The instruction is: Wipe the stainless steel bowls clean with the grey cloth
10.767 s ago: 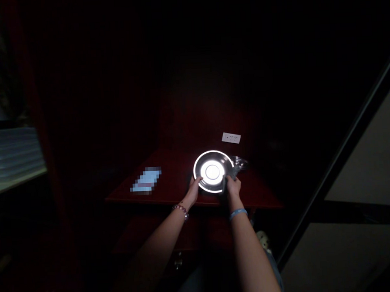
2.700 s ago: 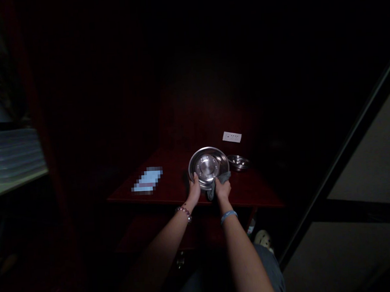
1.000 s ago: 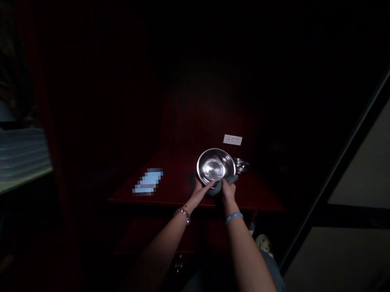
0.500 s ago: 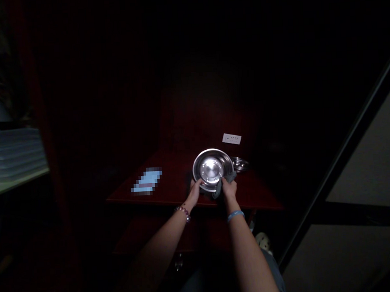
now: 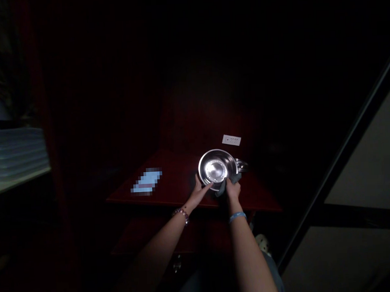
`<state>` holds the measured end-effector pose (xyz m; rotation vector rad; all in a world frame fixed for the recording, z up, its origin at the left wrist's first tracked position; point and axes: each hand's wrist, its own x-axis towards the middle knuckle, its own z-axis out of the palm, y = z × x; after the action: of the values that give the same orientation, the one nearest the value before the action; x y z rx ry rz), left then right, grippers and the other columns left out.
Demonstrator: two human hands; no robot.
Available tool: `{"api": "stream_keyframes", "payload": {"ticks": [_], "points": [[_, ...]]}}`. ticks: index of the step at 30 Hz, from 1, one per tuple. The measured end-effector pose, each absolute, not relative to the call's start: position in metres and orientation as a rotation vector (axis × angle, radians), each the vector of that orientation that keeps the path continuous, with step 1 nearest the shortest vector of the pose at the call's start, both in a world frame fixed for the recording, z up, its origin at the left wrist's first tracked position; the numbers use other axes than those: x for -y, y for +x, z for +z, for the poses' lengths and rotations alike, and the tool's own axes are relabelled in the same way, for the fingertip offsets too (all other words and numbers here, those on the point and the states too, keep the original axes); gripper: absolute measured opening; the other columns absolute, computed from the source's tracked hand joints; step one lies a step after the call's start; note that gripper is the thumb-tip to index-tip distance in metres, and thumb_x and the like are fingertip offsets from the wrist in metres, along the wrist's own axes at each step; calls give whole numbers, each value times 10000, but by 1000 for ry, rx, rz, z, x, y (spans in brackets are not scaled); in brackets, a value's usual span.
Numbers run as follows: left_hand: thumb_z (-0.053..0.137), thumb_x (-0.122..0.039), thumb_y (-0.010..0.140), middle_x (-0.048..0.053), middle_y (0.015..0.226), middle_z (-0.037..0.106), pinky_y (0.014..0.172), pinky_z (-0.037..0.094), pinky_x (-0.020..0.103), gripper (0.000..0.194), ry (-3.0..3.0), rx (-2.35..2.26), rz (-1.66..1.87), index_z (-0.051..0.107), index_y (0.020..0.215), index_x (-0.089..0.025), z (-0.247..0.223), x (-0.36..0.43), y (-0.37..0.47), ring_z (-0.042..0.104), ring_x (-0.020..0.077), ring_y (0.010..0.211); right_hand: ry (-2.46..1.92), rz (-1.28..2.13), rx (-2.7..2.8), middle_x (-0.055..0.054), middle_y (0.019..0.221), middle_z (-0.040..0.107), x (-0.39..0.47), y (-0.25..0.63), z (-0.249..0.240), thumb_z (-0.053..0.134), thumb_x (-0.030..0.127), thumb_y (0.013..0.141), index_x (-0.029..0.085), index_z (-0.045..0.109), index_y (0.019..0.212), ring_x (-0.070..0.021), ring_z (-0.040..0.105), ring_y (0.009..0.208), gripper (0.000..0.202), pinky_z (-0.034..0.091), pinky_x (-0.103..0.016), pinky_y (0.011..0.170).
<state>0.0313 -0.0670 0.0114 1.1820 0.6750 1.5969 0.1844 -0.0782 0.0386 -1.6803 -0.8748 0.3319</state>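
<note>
A shiny stainless steel basin (image 5: 215, 171) is held over the dark red desktop, tilted so that its inside faces me. My left hand (image 5: 199, 193) grips its lower left rim, thumb over the edge and fingers on the outer side. At the lower right rim, my right hand (image 5: 233, 188) is closed on a dark grey cloth (image 5: 236, 178), which is pressed against the basin wall. Part of the cloth hangs below the rim. Behind the basin, to the right, another steel dish or dishes (image 5: 242, 165) lie on the desktop (image 5: 179, 164), partly hidden.
A blurred-out bright rectangle (image 5: 147, 181) lies left on the desktop. A white socket panel (image 5: 231, 139) is at the back. Stacked pale sheets or trays (image 5: 15, 153) stand far left. Below are a drawer knob (image 5: 177, 263) and a light shoe (image 5: 262, 243). Surroundings are very dark.
The basin has shifted slightly right and turned in my hands. My left thumb and fingers have spread wider at its rim. My right hand moved a little right with the cloth.
</note>
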Motion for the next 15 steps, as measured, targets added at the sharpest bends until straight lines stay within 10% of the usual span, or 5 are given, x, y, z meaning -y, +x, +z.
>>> {"api": "stream_keyframes", "payload": {"ticks": [3, 15], "points": [[858, -201, 638, 177, 1406, 595, 1206, 313, 425, 934, 1226, -668, 1502, 400, 1452, -172, 10, 66, 35, 502, 303, 1381, -1649, 358, 852, -174, 1099, 765, 75, 176, 34, 571, 323, 893, 98, 742, 1135, -280, 740, 1041, 372, 582, -304, 847], [633, -201, 801, 94, 1272, 679, 1176, 356, 386, 388, 1031, -748, 1724, 644, 1189, -190, 10, 55, 30, 575, 250, 1279, -1522, 448, 933, -150, 1086, 773, 72, 167, 37, 629, 263, 838, 99, 739, 1131, -243, 746, 1003, 353, 563, -265, 814]]}}
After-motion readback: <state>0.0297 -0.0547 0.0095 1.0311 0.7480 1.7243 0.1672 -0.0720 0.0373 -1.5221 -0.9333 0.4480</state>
